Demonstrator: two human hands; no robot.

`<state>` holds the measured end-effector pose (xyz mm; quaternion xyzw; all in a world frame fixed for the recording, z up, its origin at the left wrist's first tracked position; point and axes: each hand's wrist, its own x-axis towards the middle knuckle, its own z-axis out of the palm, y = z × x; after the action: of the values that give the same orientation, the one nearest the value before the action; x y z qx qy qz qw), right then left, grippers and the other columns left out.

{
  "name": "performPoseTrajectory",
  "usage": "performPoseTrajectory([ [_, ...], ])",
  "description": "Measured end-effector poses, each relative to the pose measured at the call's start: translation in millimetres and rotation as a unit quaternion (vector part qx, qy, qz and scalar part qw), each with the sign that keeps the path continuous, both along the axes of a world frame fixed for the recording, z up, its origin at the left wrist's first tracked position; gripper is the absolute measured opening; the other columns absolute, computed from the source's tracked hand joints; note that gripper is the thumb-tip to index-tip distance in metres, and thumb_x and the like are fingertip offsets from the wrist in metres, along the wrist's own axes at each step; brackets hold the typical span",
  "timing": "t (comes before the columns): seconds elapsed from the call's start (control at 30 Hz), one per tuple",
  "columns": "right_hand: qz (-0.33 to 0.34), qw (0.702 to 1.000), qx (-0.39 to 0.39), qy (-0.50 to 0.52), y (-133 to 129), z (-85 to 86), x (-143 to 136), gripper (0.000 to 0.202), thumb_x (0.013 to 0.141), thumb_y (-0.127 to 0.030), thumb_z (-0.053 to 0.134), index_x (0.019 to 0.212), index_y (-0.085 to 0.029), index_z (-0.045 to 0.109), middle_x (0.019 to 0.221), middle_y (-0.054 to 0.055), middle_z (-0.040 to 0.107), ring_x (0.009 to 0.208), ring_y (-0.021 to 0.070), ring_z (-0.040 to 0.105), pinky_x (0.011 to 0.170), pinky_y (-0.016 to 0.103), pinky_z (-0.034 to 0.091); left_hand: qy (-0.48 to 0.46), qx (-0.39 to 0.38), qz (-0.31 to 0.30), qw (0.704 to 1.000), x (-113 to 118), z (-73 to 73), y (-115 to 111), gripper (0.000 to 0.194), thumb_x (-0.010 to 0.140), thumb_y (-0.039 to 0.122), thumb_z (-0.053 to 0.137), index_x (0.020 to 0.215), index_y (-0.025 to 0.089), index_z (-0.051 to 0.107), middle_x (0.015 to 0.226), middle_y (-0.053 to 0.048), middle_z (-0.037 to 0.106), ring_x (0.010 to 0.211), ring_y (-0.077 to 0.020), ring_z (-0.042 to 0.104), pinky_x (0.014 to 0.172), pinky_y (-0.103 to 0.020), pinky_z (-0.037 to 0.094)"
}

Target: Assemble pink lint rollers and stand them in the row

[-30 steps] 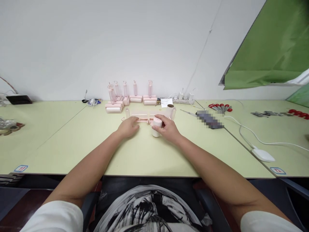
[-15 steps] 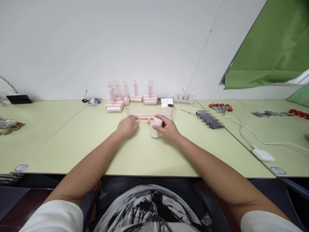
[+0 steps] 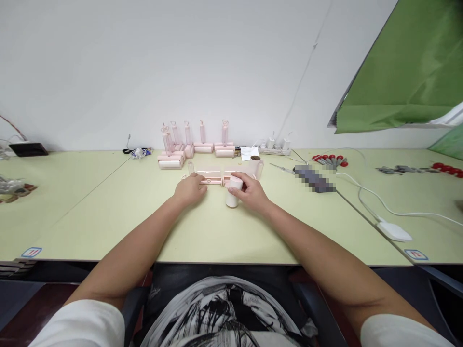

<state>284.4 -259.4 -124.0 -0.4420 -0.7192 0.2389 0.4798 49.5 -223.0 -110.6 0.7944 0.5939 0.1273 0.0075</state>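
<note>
My right hand [image 3: 253,193] is wrapped round a white roll [image 3: 233,195] with a pink end, which stands upright and slightly tilted on the table. My left hand [image 3: 191,189] rests at the left part of a pink and clear plastic case [image 3: 209,172]; its fingertips are together on the near edge, and the case reaches behind the roll. A wider roll with a brown core [image 3: 254,162] stands behind my right hand.
Pink rollers with clear handles [image 3: 170,162] line the wall side of the pale green table [image 3: 224,241]. To the right lie a blurred dark object [image 3: 314,178], red-tipped parts [image 3: 330,160], a white charger [image 3: 395,230] and its cable. A power strip [image 3: 277,151] sits behind.
</note>
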Motion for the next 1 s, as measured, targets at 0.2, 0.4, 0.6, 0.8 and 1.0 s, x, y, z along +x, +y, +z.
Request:
performPoseTrajectory([
  [0.2, 0.003, 1.0, -0.003, 0.003, 1, -1.1, 0, 0.048, 0.077, -0.04, 0.072, 0.121, -0.021, 0.065, 0.115, 0.008, 0.068, 0.1, 0.0235, 0.065, 0.086, 0.037, 0.053, -0.003, -0.009, 0.016, 1.0, -5, -4.0, 4, 0.038, 0.088, 0.039, 0.046, 0.119, 0.024, 0.062, 0.122, -0.008, 0.06, 0.098, -0.0248, 0.064, 0.076, -0.034, 0.05],
  [0.4, 0.006, 1.0, -0.016, 0.006, 1, -3.0, 1, 0.049, 0.077, -0.039, 0.072, 0.122, -0.021, 0.064, 0.116, 0.008, 0.068, 0.099, 0.0231, 0.064, 0.086, 0.037, 0.053, 0.016, -0.003, 0.0, 1.0, -6, -0.2, 5, 0.033, 0.086, 0.036, 0.047, 0.109, 0.022, 0.065, 0.107, -0.008, 0.066, 0.098, -0.0269, 0.061, 0.08, -0.036, 0.05],
  [0.6, 0.017, 1.0, -0.02, 0.012, 1, -3.8, 0, 0.049, 0.077, -0.039, 0.072, 0.122, -0.021, 0.064, 0.119, 0.009, 0.067, 0.103, 0.0239, 0.064, 0.088, 0.038, 0.052, 0.027, 0.0, -0.004, 1.0, -6, 2.2, 4, 0.033, 0.086, 0.035, 0.046, 0.107, 0.021, 0.068, 0.106, -0.01, 0.069, 0.1, -0.0285, 0.061, 0.084, -0.037, 0.049],
  [0.8, 0.016, 1.0, -0.017, 0.008, 2, -4.9, 0, 0.048, 0.077, -0.039, 0.072, 0.121, -0.021, 0.064, 0.12, 0.009, 0.067, 0.104, 0.0239, 0.063, 0.088, 0.038, 0.052, 0.013, -0.02, 0.001, 1.0, -5, 4.5, 2, 0.031, 0.085, 0.035, 0.047, 0.102, 0.022, 0.069, 0.101, -0.008, 0.072, 0.095, -0.0272, 0.064, 0.076, -0.034, 0.049],
  [1.0, 0.027, 0.999, -0.027, 0.012, 2, -4.0, 1, 0.048, 0.078, -0.038, 0.071, 0.122, -0.021, 0.063, 0.12, 0.009, 0.066, 0.103, 0.0236, 0.064, 0.088, 0.037, 0.052, -0.004, -0.034, 0.003, 0.999, -4, 8.6, -1, 0.029, 0.085, 0.037, 0.047, 0.095, 0.023, 0.07, 0.09, -0.005, 0.074, 0.084, -0.0246, 0.066, 0.068, -0.032, 0.046],
])
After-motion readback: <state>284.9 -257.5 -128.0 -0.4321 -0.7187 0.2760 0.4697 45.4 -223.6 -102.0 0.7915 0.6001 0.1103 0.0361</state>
